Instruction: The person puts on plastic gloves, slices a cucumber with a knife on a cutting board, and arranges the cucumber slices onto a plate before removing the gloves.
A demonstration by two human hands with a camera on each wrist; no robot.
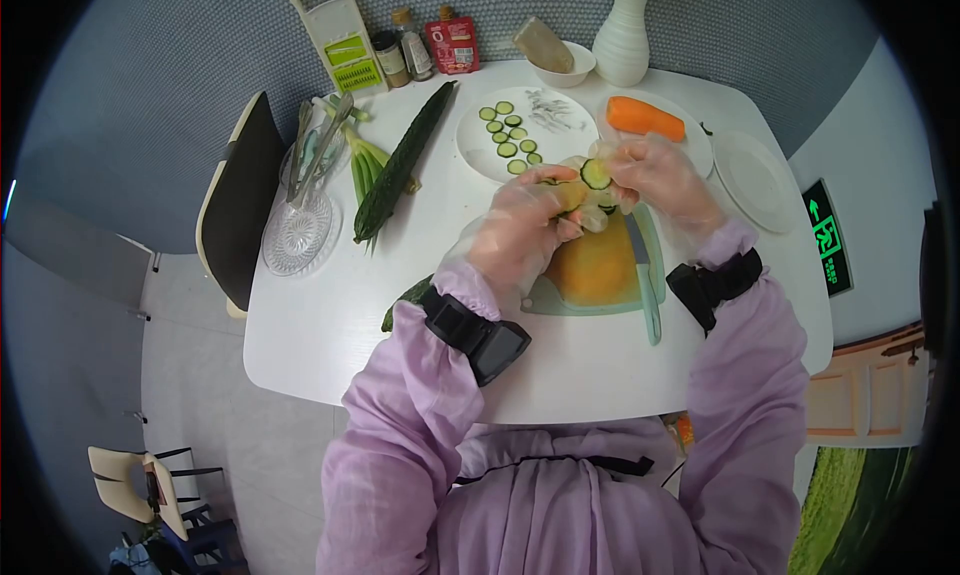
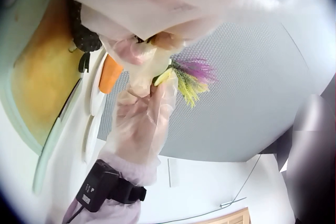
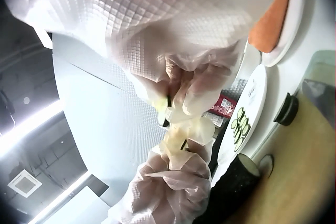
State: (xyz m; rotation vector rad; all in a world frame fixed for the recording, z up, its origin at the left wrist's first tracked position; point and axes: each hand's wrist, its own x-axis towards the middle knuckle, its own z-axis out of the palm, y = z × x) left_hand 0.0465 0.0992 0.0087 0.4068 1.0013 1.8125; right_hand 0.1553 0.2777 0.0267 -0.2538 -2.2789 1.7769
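Table (image 1: 340,310) carries it all. Plate (image 1: 474,150) with laid-out cut slices (image 1: 515,147) sits beyond the hands and off to the left; left hand (image 1: 510,235) is the nearer one to it. Board (image 1: 590,270) lies below both hands, knife (image 1: 643,265) along its right side, blade end pointing away from the person.

Key relation: cucumber slice (image 1: 596,173) is up in the gap between the hands, just left of the right hand (image 1: 670,180) fingertips, right hand nearer and touching. It's a thin disc, so no real long axis; flat face shows round to the head view, near edge-on in the right wrist view.

Right fingers pinch that slice at its edge. Left fingers are curled round a dark-rimmed piece (image 3: 184,144), looks like more cucumber; glove film hides most of it, can't tell its full shape or whether it touches the slice
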